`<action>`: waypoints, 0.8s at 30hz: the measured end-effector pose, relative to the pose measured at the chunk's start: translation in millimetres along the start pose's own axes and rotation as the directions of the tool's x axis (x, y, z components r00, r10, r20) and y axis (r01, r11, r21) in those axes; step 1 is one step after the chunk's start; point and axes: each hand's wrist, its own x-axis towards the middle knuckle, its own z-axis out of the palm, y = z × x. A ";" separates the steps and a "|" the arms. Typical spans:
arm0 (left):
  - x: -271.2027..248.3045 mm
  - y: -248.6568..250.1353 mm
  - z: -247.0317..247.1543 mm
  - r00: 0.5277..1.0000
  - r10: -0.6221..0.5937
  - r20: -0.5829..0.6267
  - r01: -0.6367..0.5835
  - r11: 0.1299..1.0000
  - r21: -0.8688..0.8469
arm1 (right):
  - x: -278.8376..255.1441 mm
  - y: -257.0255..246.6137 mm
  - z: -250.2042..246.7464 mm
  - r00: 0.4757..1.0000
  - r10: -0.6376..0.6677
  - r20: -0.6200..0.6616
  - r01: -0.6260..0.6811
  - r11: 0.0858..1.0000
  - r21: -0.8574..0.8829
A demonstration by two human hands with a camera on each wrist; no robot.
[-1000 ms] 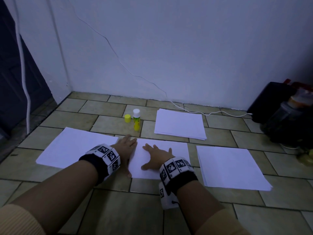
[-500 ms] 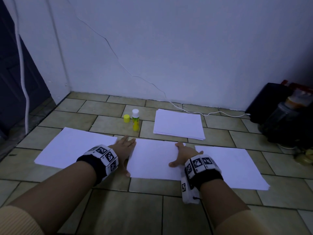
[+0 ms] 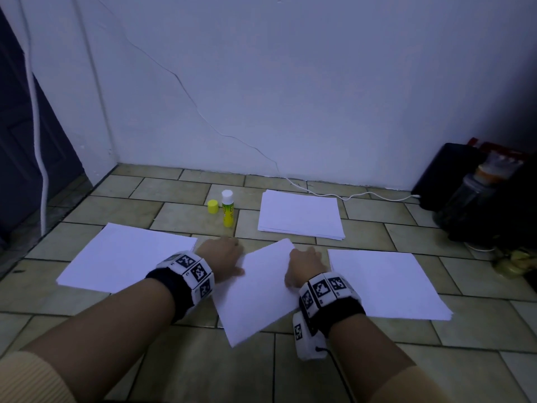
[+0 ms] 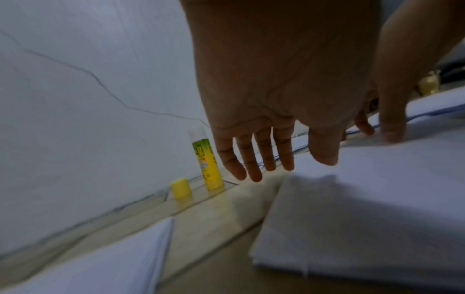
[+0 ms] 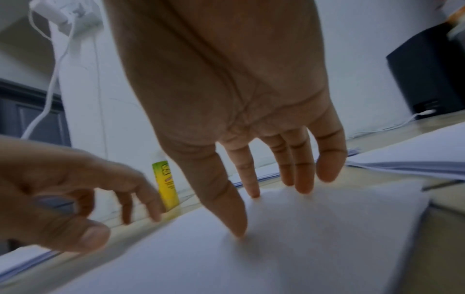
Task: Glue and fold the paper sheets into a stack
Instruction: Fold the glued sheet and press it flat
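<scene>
The folded sheet point(image 3: 255, 289) lies skewed on the tiled floor point(image 3: 186, 362) between your hands. Your right hand point(image 3: 305, 266) presses its far edge with straight, spread fingers; your left hand point(image 3: 222, 257) hovers beside it, fingers relaxed, holding nothing. Folding looks finished; next, carry it squarely onto the stack point(image 3: 299, 213), past the uncapped glue stick point(image 3: 227, 209).

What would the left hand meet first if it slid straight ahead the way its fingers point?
Probably the glue stick, standing uncapped just beyond the left hand; depth is uncertain, so it might pass beside it.
</scene>
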 end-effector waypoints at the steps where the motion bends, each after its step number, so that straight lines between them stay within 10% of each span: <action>1: -1.1 5.8 2.4 0.999 0.043 -0.015 -0.044 0.998 -0.036 | -0.9 -4.7 2.1 1.000 -0.012 -0.008 0.012 1.000 0.016; 12: -10.4 8.5 8.4 0.999 0.047 0.003 -0.047 0.999 -0.024 | -9.6 -53.4 17.2 0.967 -0.246 0.061 0.253 0.946 -0.200; 24: -11.0 6.6 24.3 0.982 -0.043 0.184 0.038 0.999 0.033 | -1.8 -77.3 30.0 0.899 -0.423 0.113 0.431 0.900 -0.066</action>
